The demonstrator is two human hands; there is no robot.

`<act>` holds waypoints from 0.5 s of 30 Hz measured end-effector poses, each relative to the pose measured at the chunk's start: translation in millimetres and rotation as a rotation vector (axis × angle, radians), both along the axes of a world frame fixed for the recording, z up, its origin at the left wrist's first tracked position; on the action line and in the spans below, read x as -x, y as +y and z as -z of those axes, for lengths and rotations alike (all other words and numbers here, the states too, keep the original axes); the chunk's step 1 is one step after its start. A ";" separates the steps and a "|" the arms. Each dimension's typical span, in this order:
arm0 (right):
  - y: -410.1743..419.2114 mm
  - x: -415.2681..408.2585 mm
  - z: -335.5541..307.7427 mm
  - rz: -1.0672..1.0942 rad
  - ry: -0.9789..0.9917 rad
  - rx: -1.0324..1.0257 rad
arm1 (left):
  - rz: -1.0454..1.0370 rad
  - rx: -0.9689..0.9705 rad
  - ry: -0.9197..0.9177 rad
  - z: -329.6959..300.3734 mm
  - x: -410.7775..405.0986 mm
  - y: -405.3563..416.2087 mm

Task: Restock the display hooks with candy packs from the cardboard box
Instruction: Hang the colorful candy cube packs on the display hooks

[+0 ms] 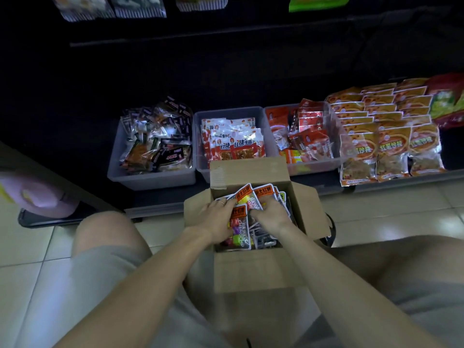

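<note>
While both hands are down in the box, these lines run from the biggest thing to the smallest.

Cardboard box (253,270): it sits on the tiled floor between the person's knees, flaps folded out around both grips; probably light and easy to shove, the walls stiff enough to lean a wrist on.

Candy packs (242,228): they lie loosely stacked inside the box, under and between the two grips, some fanned up just beyond the fingertips. Each is a flat clear pouch with an orange header printed in white characters, a white border and bright yellow, pink and purple sweets showing through. I judge them light, floppy and slick, lumpy in the lower half, so they may slide off one another when lifted as a bundle. The best hold is likely the flat orange header, where the film is stiffest; any hang hole there is too small to make out.

Left hand (218,218): its grip is curled over the near-left packs, fingers bent onto them, a ring on one finger; whether it pinches one I cannot tell.

Right hand (270,214): its grip is bent down on the packs just right of the left grip, fingertips tucked under an orange header; a firm pinch is not clear.
</note>
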State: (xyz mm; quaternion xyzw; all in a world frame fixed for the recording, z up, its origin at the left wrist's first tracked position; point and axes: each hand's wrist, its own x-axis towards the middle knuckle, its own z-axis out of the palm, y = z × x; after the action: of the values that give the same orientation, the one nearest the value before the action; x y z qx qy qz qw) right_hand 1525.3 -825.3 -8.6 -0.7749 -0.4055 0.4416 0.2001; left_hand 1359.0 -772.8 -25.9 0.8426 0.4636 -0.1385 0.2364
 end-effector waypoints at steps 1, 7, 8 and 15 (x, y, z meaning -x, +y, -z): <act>2.4 -1.3 2.5 -0.012 -0.025 0.008 | -0.009 0.007 0.009 1.6 -2.1 0.8; 1.6 -18.3 10.8 -0.056 -0.076 0.003 | -0.003 0.023 0.031 8.8 -3.8 3.3; 0.6 -22.7 11.6 -0.058 -0.087 0.006 | 0.011 0.026 0.034 8.7 -3.5 3.3; -2.2 -39.6 18.1 -0.058 -0.195 -0.027 | -0.029 0.009 0.041 0.3 -5.5 2.3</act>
State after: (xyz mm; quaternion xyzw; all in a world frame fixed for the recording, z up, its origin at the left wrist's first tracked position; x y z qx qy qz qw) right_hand 1564.8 -827.5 -26.7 -0.7994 -0.4512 0.3642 0.1570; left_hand 1364.5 -770.6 -26.2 0.8317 0.4797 -0.1546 0.2327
